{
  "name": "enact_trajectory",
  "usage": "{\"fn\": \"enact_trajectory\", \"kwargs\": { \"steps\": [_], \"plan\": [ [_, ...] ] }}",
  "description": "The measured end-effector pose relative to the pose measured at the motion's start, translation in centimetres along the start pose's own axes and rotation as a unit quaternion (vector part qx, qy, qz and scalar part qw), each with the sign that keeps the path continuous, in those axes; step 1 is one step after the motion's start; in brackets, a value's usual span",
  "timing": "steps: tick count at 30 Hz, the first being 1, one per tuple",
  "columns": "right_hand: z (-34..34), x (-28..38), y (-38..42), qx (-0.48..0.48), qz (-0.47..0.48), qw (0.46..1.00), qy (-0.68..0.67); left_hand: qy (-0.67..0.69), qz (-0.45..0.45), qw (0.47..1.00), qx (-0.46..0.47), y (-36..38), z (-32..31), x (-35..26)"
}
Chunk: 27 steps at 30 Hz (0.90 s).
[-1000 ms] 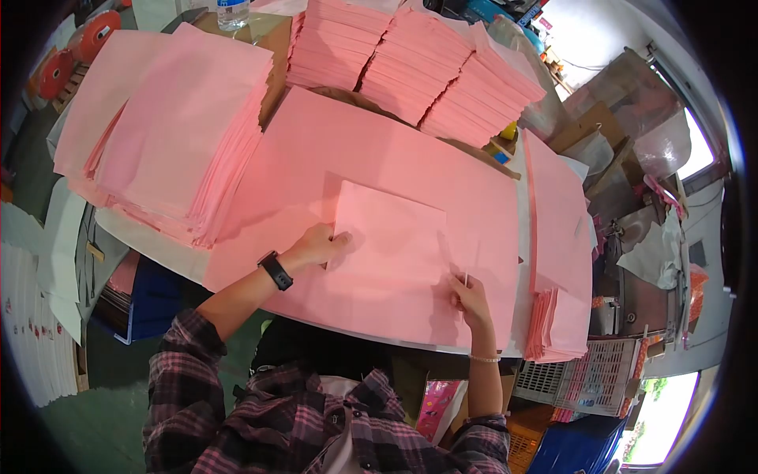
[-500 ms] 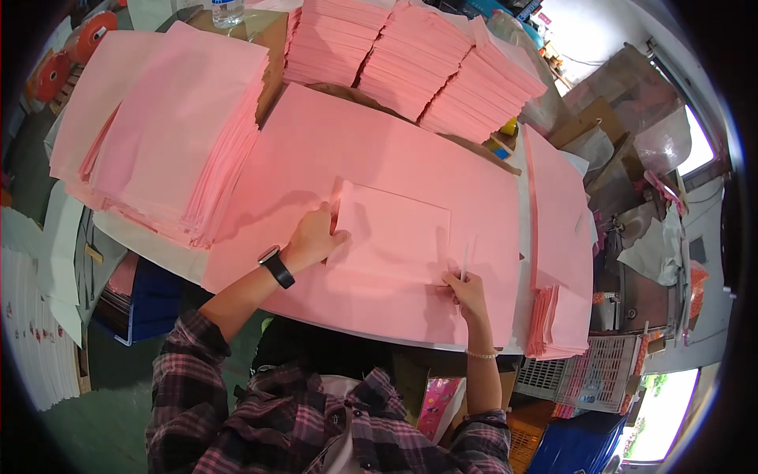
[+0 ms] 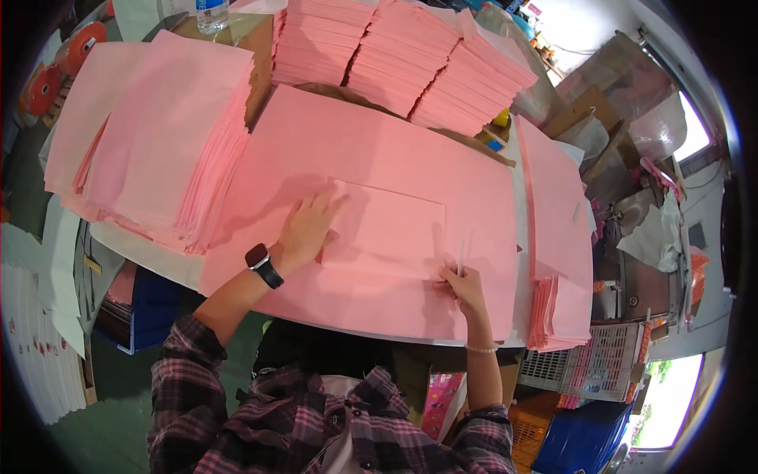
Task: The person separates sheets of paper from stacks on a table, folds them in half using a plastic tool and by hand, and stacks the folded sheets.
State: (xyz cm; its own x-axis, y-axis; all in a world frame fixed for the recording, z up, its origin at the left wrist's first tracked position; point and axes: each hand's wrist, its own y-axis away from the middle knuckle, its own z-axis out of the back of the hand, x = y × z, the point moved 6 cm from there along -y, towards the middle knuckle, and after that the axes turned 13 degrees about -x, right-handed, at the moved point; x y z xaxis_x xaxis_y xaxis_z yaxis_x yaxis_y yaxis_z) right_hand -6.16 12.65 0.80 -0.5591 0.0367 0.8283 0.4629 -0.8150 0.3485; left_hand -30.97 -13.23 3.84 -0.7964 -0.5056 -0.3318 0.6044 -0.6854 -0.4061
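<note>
On the large pink sheet (image 3: 316, 130) in front of me lies a smaller rectangle of pink paper (image 3: 387, 233). My left hand (image 3: 308, 227) rests flat over its left edge, fingers stretched toward the upper left corner. A watch is on that wrist. Near the rectangle's lower right corner, my right hand (image 3: 464, 286) is closed in a pinch around a thin, pale, stick-like tool (image 3: 466, 245), which points away from me. Its lower end is hidden by my fingers.
Tall stacks of pink paper (image 3: 324, 47) stand along the far side. Another pink stack (image 3: 170, 126) is at the left, and more folded pink paper (image 3: 557, 316) lies at the right. A water bottle (image 3: 212, 16) stands behind. Plastic crates (image 3: 600, 363) sit below right.
My left hand has gone from gripping the paper's left edge to lying flat with fingers extended over it. The right hand keeps the thin tool in nearly the same spot.
</note>
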Motion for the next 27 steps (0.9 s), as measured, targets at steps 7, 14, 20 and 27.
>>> {"fn": "enact_trajectory", "kwargs": {
  "steps": [7, 14, 20, 27],
  "plan": [
    [-1.1, 5.0, 7.1, -0.319, 0.381, 0.847, 0.188, 0.001, -0.167, 0.982, 0.088, 0.1, 0.1, 0.1],
    [-15.1, 7.2, 13.5, -0.125, 0.312, 0.940, 0.052, -0.037, -0.169, 0.970, 0.172, -0.6, 0.7, -1.1],
    [-11.7, 4.2, 10.9, -0.164, 0.362, 0.908, 0.136, -0.047, -0.193, 0.961, 0.193, -0.4, 0.2, -0.9],
    [7.6, 1.2, 7.2, -0.452, 0.190, 0.806, 0.331, -0.046, -0.189, 0.952, 0.236, -0.5, 0.5, -0.5]
  ]
}}
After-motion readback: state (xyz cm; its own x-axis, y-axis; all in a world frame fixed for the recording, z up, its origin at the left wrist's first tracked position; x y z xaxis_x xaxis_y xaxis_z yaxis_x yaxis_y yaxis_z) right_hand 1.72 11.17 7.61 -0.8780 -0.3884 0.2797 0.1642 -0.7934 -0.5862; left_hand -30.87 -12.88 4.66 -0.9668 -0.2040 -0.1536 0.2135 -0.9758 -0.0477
